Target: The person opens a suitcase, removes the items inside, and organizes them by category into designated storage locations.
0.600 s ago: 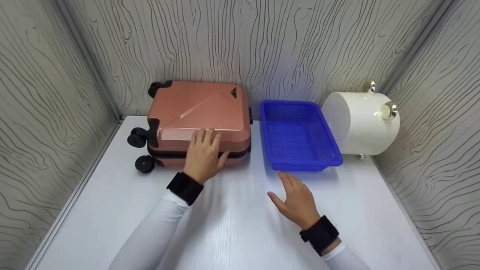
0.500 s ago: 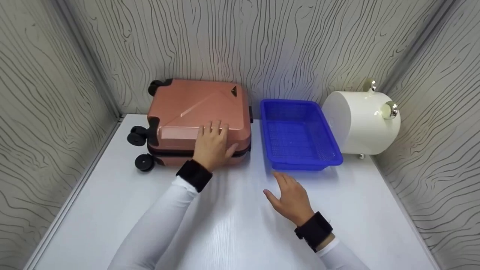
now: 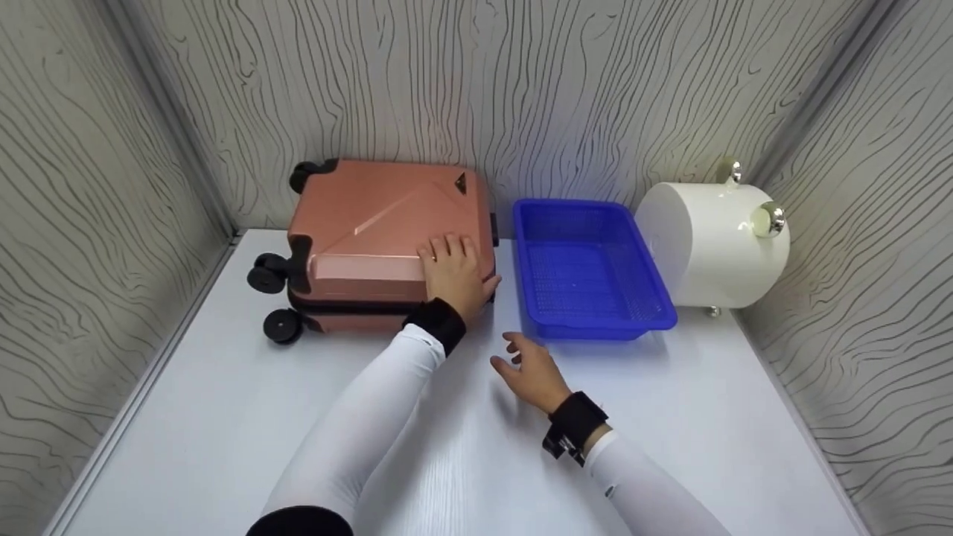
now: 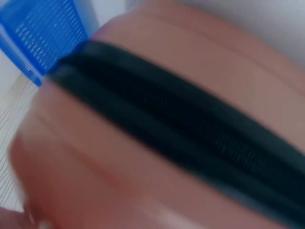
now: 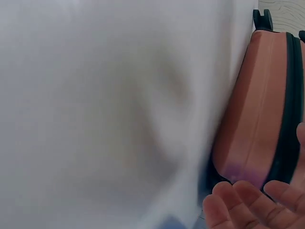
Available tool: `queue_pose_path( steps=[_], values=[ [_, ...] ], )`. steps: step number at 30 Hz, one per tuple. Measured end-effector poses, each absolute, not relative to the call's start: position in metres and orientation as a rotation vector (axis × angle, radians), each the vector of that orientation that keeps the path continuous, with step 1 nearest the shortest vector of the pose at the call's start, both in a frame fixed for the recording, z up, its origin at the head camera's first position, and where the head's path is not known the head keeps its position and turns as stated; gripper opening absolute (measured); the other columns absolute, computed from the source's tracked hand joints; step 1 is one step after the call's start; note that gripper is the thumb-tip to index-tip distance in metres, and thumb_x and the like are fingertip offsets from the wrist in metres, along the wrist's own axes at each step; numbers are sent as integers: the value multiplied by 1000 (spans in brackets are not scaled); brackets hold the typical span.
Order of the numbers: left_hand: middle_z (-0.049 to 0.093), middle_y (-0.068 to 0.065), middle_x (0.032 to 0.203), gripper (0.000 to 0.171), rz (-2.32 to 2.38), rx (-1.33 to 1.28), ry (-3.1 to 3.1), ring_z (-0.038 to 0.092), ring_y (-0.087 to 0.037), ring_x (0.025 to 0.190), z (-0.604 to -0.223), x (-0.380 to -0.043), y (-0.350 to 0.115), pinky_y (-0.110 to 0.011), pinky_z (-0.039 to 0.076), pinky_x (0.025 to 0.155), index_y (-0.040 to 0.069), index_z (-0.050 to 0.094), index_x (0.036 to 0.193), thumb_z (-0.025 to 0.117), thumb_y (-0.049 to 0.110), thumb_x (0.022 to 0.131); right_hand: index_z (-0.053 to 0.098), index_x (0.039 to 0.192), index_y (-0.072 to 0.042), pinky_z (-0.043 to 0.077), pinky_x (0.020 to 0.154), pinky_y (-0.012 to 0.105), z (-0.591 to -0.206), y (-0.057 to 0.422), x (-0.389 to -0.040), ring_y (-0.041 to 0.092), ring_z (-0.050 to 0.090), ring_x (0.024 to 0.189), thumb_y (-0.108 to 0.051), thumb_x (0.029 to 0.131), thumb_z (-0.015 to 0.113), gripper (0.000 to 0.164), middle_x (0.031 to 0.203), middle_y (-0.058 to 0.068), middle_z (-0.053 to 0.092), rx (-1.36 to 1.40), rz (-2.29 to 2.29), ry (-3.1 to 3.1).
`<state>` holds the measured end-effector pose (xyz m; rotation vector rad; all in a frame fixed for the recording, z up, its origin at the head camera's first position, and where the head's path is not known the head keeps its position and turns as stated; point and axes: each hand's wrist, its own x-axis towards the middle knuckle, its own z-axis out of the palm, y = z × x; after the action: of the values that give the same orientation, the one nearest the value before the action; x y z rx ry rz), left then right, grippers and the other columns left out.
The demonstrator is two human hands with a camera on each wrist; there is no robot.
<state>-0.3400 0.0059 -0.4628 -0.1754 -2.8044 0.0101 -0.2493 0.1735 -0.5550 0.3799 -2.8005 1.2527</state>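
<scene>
On the tabletop (image 3: 171, 432), the suitcase (image 3: 394, 201) lies flat, its 3 visible wheels (image 3: 284, 326) facing sideways, so it likely sits steady. Just right of the suitcase stands the blue basket (image 3: 577, 279); beyond that, the white drum (image 3: 722, 253) lies sideways, its knobs (image 3: 774, 219) perhaps preventing rolling. The left hand (image 3: 456, 279) rests loose fingers on the suitcase's near edge, seemingly steadying it; the right hand (image 3: 536, 376), fingers relaxed and empty, hangs before its near-right corner.

left hand (image 3: 456, 281) on pink suitcase (image 3: 387, 216), right hand (image 3: 536, 376) near blue basket (image 3: 595, 326)

L hand (image 3: 456, 277) palm-down, R hand (image 3: 534, 374) loosely curved
</scene>
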Motion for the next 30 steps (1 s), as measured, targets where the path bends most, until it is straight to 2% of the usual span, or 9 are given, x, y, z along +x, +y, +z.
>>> queue_pose_path(
  steps=[3,5,10,12,15,19,24,27,30],
  values=[
    [58,-23,153,92,29,-188,-2774,52,-46,144,-467,-339,3,-65,40,119,3,52,156,62,74,98,59,144,9,60,95,56,-558,166,-260,42,73,107,-20,103,70,52,120,27,72,294,1400,-2768],
    [59,-22,152,89,37,-202,-2754,53,-45,143,-469,-337,1,-65,41,117,3,53,155,61,72,99,56,147,10,61,95,51,-559,161,-267,41,74,109,-20,105,67,52,122,26,73,226,1498,-2733],
    [62,-24,149,85,48,-254,-2691,56,-47,139,-476,-324,-9,-65,44,114,2,56,153,61,69,100,44,155,13,60,77,35,-563,151,-278,33,72,101,-22,112,55,56,127,30,68,77,1794,-2649],
    [62,-24,149,85,58,-292,-2669,57,-47,138,-478,-315,-16,-66,44,114,2,56,152,60,69,101,39,158,13,60,73,34,-565,149,-280,32,71,96,-22,114,51,58,127,32,66,41,1874,-2641],
    [60,-26,151,87,79,-364,-2652,56,-49,140,-480,-299,-30,-68,43,116,1,55,154,58,69,101,36,158,15,63,75,38,-569,147,-282,32,72,93,-21,115,49,58,123,32,66,16,1916,-2641],
    [59,-27,154,88,68,-456,-2606,55,-50,142,-480,-279,-53,-70,43,116,0,55,155,60,68,100,34,158,16,65,78,39,-570,142,-289,28,71,86,-17,114,48,56,115,28,66,-61,2071,-2538],
    [67,-26,143,87,67,-565,-2409,64,-49,131,-487,-257,-81,-69,51,107,-2,63,144,69,67,91,32,156,14,66,77,41,-566,133,-297,22,69,79,-13,114,47,52,108,21,67,-153,2305,-2379],
    [70,-26,136,88,64,-638,-2309,67,-49,125,-492,-241,-98,-69,54,102,-2,66,139,73,68,86,38,150,15,65,78,39,-564,129,-299,20,69,80,-11,111,51,48,106,17,69,-150,2343,-2366],
    [71,-25,135,87,41,-699,-2261,67,-49,123,-495,-227,-115,-69,54,100,0,67,136,74,67,82,49,136,15,63,78,33,-564,128,-297,17,70,82,-9,105,60,40,102,12,71,-140,2400,-2340]
  ],
)
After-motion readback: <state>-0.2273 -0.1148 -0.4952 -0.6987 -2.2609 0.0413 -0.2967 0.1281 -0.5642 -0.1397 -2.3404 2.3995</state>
